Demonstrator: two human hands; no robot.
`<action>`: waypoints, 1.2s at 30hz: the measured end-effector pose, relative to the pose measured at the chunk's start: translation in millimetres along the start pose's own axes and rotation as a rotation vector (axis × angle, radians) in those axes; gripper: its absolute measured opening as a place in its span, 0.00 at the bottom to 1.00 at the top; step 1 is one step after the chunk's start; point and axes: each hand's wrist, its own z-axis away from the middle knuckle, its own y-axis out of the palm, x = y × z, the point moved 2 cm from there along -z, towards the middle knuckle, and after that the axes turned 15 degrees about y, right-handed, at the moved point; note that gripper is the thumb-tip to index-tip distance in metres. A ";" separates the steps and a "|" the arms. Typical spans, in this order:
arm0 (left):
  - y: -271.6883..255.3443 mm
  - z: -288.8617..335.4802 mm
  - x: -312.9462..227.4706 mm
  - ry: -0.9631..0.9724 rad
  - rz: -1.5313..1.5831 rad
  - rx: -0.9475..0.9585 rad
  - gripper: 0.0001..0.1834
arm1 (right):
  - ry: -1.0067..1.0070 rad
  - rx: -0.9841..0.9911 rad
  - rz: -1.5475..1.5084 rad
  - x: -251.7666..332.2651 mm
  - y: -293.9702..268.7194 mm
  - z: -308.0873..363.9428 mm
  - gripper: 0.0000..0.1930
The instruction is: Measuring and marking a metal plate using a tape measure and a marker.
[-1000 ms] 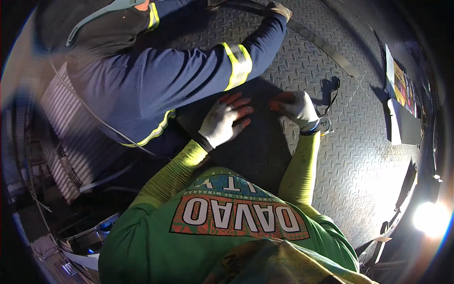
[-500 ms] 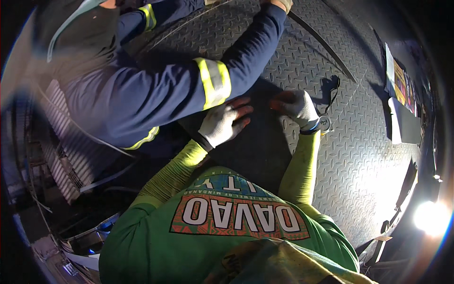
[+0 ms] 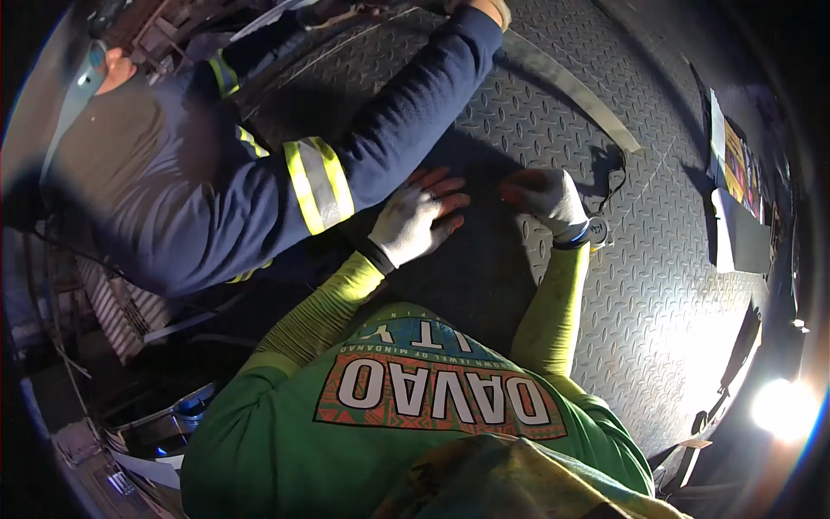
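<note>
My left hand [image 3: 418, 216], in a white glove with dark reddish fingers, has its fingers spread over the dark shadow on the tread-plate surface [image 3: 571, 112], holding nothing. To its right, my right hand [image 3: 546, 201] wears a matching glove. Its fingers are curled together, and whatever they may hold is hidden in shadow. Right by that wrist lies a small round device [image 3: 598, 232] with a pale face, a yellowish edge and a black strap [image 3: 619, 173]. Farther off, a long flat grey strip [image 3: 575, 91] runs toward a co-worker's gloved hand [image 3: 494, 12], which the upper edge partly cuts off.
A co-worker's navy sleeve [image 3: 380, 147] with reflective bands reaches across from the left, close to my left hand. Sheets of paper or card [image 3: 735, 186] lie at the right. A bright lamp [image 3: 785, 406] shines at the lower right. A blue container [image 3: 192, 406] stands at the lower left.
The co-worker's arm and body have shifted left, away from my left hand. The grey strip has turned, showing its broad face. My left fingers are spread a little wider.
</note>
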 end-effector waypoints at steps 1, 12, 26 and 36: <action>0.0 -0.3 0.1 0.003 0.000 -0.002 0.16 | 0.005 -0.010 0.014 -0.4 -0.5 -0.3 0.13; 3.6 5.5 1.4 -0.008 0.001 -0.014 0.16 | -0.039 -0.076 -0.067 6.9 10.4 2.3 0.15; 18.2 11.7 10.6 -0.028 -0.032 0.003 0.20 | -0.031 -0.104 -0.283 19.3 21.9 5.5 0.16; 25.5 23.7 -34.5 -0.158 0.315 -0.186 0.16 | -0.356 -0.033 0.164 -38.0 64.8 213.2 0.17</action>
